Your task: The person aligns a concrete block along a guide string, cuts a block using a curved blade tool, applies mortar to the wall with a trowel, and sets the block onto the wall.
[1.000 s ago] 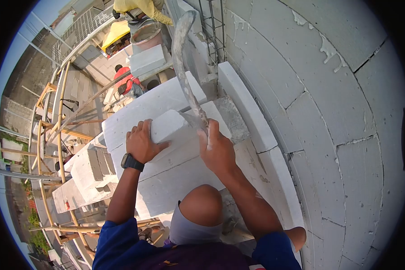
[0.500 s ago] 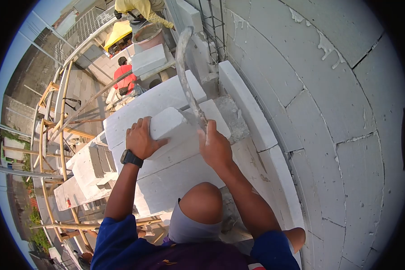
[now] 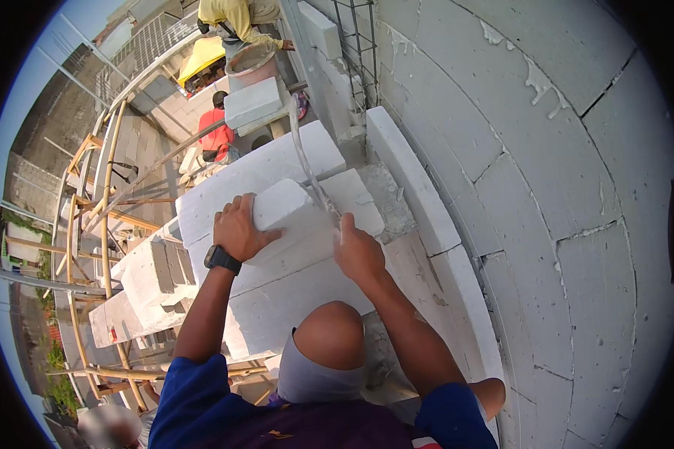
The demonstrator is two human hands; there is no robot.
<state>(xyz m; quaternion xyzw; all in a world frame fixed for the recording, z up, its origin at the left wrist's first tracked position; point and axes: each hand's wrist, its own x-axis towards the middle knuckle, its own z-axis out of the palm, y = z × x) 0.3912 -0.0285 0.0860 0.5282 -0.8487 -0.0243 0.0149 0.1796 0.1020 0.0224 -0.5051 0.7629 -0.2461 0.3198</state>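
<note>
Outdoor building site, head view: grey block wall (image 3: 487,120) curving along the right side, its joints dark and some mortar dried in drips. Bamboo scaffolding (image 3: 106,202) at the left; upright steel reinforcement cage (image 3: 358,52) against the wall at the top.

Item: small white block (image 3: 283,206), at centre, lying on larger pale blocks, with a long white block (image 3: 251,173) directly beyond it.

Item: left hand (image 3: 238,230), laid over the left end of the small block, fingers spread and thumb extended across it (black wristwatch (image 3: 221,260) on the wrist).

Item: right hand (image 3: 359,251), fingers closed around the near end of a long curved tool (image 3: 305,157). Tool pale and smeared, pointing away from the person, passing between the small block and another white block (image 3: 350,196) at its right; whether its edge touches either cannot be told.

Item: bent knee (image 3: 328,337), below the blocks.

Further off: worn bucket (image 3: 252,66), person in yellow (image 3: 228,13), person in red (image 3: 216,138).
</note>
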